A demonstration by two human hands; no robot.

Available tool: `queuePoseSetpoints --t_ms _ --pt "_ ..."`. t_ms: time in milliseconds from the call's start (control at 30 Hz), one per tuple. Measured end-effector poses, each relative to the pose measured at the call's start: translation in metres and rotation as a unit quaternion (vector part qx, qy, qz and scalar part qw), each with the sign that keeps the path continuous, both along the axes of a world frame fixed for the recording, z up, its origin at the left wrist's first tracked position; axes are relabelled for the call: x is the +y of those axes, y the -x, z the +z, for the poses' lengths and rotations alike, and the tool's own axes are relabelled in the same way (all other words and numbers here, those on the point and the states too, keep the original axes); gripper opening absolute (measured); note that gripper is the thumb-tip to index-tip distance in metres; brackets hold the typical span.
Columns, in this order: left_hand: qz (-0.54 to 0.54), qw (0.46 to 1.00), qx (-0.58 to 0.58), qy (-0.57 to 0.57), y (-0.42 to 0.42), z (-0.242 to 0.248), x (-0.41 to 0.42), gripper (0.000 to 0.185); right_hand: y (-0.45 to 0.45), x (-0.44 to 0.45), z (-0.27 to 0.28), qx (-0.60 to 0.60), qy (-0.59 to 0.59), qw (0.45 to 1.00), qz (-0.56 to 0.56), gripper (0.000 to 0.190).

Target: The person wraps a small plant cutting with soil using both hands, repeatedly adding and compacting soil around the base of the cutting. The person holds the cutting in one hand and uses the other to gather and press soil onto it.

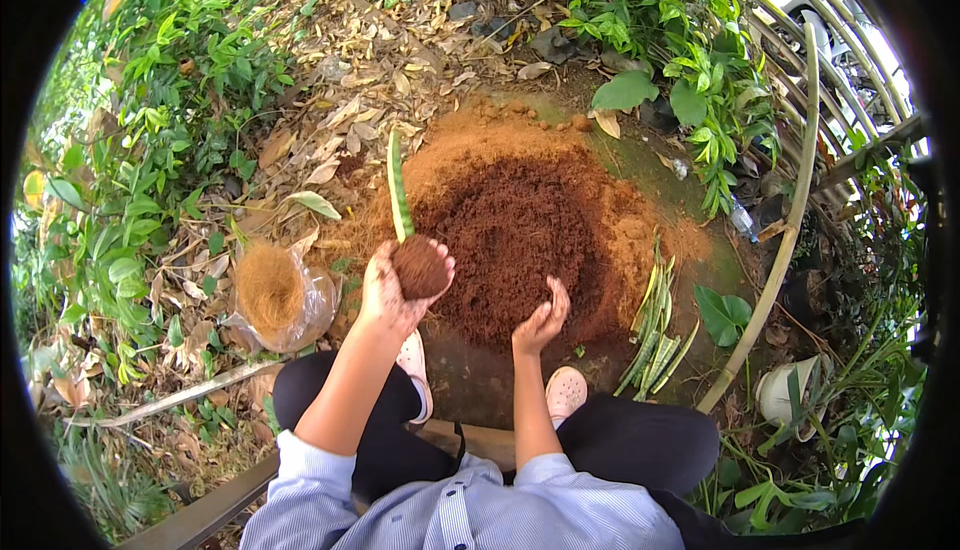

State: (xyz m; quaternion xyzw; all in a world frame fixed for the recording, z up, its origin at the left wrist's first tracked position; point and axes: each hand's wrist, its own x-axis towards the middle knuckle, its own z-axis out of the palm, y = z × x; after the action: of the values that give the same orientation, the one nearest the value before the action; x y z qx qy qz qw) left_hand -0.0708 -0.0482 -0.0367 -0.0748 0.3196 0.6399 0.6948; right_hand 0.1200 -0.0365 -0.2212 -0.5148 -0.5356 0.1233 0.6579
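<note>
My left hand cradles a round ball of brown soil or coir. A long green leaf with a pale yellow edge, like a snake plant's, rises from the ball. Its lower end is hidden in or behind the ball. My right hand is held with curved fingers at the near right part of a dark reddish-brown mound of moist coir or soil; nothing shows in it. Bits of the brown material cling to both hands. Lighter orange-brown powder rings the mound's far side.
A clear plastic bag with tan fibre sits at left. Several cut snake plant leaves lie right of the mound. Further right are a bamboo pole, a white pot and a plastic bottle. Dry leaves cover the ground beyond.
</note>
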Motion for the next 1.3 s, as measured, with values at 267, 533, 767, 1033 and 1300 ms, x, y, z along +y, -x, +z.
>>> queuePoseSetpoints --t_ms 267,533,767,1033,1300 --pt "-0.008 0.999 0.019 0.031 -0.003 0.021 -0.014 0.034 0.011 -0.002 -0.071 -0.126 0.138 0.980 0.069 0.020" --pt "0.004 0.999 -0.014 0.038 -0.001 0.029 -0.016 0.039 0.015 0.054 -0.093 -0.374 0.215 0.857 0.280 0.028" --pt "0.002 1.000 0.011 0.017 -0.002 0.032 -0.016 0.036 0.023 0.114 -0.110 -0.541 0.260 0.734 0.316 0.047" --pt "0.004 1.000 -0.024 0.001 -0.004 0.027 -0.013 0.039 0.048 0.117 -0.118 -0.655 0.415 0.562 0.289 0.039" --pt "0.020 1.000 -0.015 -0.009 -0.003 0.022 -0.007 0.040 0.021 0.132 -0.092 -0.435 0.489 0.698 0.290 0.023"
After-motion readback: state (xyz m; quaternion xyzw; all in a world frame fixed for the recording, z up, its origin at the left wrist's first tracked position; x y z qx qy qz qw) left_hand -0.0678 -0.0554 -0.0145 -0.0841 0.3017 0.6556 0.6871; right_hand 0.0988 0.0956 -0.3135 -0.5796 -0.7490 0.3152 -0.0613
